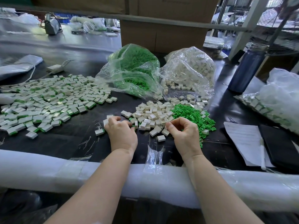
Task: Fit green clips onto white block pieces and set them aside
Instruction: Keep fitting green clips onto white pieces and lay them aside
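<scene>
Head view
Writing: the sheet of paper [244, 141] near the desk's right edge carries lines of handwriting, too small for me to read; I see no brand or label I can make out on the boxes or bottle.
My left hand [121, 133]: fingers curled down over white blocks near the desk's front middle; it holds a white block [106, 122] at the fingertips, and a bit of green shows under the fingers; another finished block [99, 132] lies just beside it, touching the little-finger side.
My right hand [182, 131]: thumb and forefinger pinched together, the other fingers curled; whatever is pinched is too small to tell, so I cannot say what it holds. It hovers at the near edge of the loose piles.
Loose white blocks [152, 115]: a heap between my two hands, toward the desk's middle.
Loose green clips [192, 117]: a heap touching the white heap on its right, just behind my right hand.
Finished pieces [47, 101]: a wide spread over the desk's left half, white with green edges.
Bag of green clips [134, 70]: clear plastic, open, at the back middle.
Bag of white blocks [189, 68]: clear plastic, just right of the green one, spilling blocks forward.
Blue bottle [247, 68]: upright, toward the back right.
Foam padding [48, 172]: runs along the desk's front edge, under both my forearms.
</scene>
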{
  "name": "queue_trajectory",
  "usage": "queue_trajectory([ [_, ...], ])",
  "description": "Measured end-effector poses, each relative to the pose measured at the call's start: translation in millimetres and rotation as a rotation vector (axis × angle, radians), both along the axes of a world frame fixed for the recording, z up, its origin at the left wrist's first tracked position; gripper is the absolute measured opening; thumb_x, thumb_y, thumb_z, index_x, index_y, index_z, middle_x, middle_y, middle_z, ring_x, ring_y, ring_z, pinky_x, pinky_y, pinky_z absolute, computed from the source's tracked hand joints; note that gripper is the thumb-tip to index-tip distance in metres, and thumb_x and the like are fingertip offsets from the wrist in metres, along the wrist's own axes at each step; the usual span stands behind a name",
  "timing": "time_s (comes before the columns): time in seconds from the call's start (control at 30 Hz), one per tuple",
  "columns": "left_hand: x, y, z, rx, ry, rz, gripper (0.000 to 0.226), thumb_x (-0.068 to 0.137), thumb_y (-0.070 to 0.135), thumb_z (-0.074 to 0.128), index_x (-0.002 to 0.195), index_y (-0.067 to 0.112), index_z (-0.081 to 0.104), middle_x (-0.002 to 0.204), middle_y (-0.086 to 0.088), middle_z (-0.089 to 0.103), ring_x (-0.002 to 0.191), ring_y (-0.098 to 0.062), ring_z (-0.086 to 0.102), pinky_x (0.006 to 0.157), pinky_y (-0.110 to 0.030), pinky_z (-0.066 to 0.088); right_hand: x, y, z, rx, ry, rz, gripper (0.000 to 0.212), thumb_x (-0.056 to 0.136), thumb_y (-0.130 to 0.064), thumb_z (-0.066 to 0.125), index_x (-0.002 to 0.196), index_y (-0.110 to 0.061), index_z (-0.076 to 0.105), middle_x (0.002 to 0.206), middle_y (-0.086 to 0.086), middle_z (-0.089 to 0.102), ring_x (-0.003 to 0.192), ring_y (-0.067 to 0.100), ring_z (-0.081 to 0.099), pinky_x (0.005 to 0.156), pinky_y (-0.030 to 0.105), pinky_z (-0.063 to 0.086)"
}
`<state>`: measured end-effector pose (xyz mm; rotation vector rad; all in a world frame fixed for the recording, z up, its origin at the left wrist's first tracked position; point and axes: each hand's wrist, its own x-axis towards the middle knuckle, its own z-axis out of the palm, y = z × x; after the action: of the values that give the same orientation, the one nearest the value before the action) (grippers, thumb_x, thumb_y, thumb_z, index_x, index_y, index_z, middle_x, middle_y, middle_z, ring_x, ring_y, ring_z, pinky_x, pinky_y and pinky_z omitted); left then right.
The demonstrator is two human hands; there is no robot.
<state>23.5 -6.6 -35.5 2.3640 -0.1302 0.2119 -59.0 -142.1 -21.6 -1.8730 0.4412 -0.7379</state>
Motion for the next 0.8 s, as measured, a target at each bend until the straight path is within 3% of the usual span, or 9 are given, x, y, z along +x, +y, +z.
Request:
queue_trajectory([
  [0.17, -4.7, 1.1, 4.6, -0.066, -0.082, 0.034, 0.007, 0.084, 0.014, 0.065, 0.091, 0.014, 0.067, 0.114, -0.007, 0.051, 0.113, -0.028, 0.04, 0.098, -0.034, 0.033, 0.2, 0.3, -0.9, -0.029, 0.01, 0.018, 0.022, 0.08, -0.013, 0.071, 0.063, -0.02, 0.06, 0.06, -0.006, 0.057, 0.054, 0.001, 0.048, 0.055, 0.01, 0.041],
  [0.23, -6.5, 1.2, 8.0, -0.174, -0.112, -0.065, 0.005, 0.083, 0.009, 0.065, 0.088, 0.012, 0.067, 0.097, -0.008, 0.062, 0.1, -0.028, 0.053, 0.091, -0.038, 0.043, 0.5, 1.5, -1.5, -0.043, 0.019, 0.055, 0.016, 0.079, -0.011, 0.072, 0.067, -0.017, 0.063, 0.066, -0.002, 0.061, 0.06, 0.006, 0.052, 0.059, 0.016, 0.046],
  [0.33, -13.9, -2.1, 13.4, -0.266, -0.114, -0.292, 0.007, 0.081, 0.008, 0.068, 0.085, 0.012, 0.068, 0.082, -0.003, 0.068, 0.082, -0.021, 0.062, 0.08, -0.032, 0.05, 1.1, 4.8, -2.1, -0.069, 0.028, 0.138, 0.013, 0.079, -0.002, 0.07, 0.08, -0.015, 0.067, 0.076, -0.003, 0.065, 0.066, 0.006, 0.056, 0.065, 0.017, 0.049],
  [0.47, -20.2, -7.5, 12.8, -0.328, -0.099, -0.502, 0.012, 0.078, 0.004, 0.071, 0.089, 0.011, 0.069, 0.084, -0.002, 0.07, 0.074, -0.012, 0.063, 0.079, -0.024, 0.052, 1.1, 8.2, -0.8, -0.087, 0.023, 0.247, 0.024, 0.079, 0.002, 0.069, 0.093, -0.018, 0.07, 0.086, -0.003, 0.07, 0.076, 0.007, 0.064, 0.073, 0.016, 0.051],
  [0.63, -20.6, -8.8, 11.2, -0.364, -0.072, -0.554, 0.019, 0.078, 0.003, 0.07, 0.089, 0.018, 0.064, 0.078, 0.006, 0.066, 0.072, -0.007, 0.062, 0.074, -0.011, 0.049, 0.6, 6.9, -1.2, -0.055, 0.005, 0.238, 0.022, 0.076, 0.006, 0.07, 0.094, -0.008, 0.071, 0.09, 0.005, 0.072, 0.083, 0.016, 0.068, 0.081, 0.027, 0.054],
  [0.7, -21.7, -9.7, 11.1, -0.311, -0.102, -0.598, 0.02, 0.079, 0.004, 0.07, 0.092, 0.017, 0.065, 0.08, 0.005, 0.064, 0.072, -0.006, 0.059, 0.074, -0.013, 0.048, 1.7, 4.9, -2.2, -0.068, 0.003, 0.152, 0.022, 0.078, 0.005, 0.069, 0.095, -0.007, 0.07, 0.087, 0.005, 0.071, 0.082, 0.017, 0.067, 0.08, 0.028, 0.054],
  [0.8, -20.1, -11.1, 8.2, -0.102, -0.182, -0.608, 0.02, 0.081, 0.014, 0.07, 0.101, 0.012, 0.07, 0.091, -0.002, 0.059, 0.087, -0.011, 0.047, 0.084, -0.017, 0.038, 3.2, 1.2, -2.5, -0.063, -0.025, 0.042, 0.023, 0.08, 0.003, 0.067, 0.099, -0.008, 0.07, 0.086, 0.001, 0.069, 0.079, 0.014, 0.065, 0.079, 0.022, 0.053],
])
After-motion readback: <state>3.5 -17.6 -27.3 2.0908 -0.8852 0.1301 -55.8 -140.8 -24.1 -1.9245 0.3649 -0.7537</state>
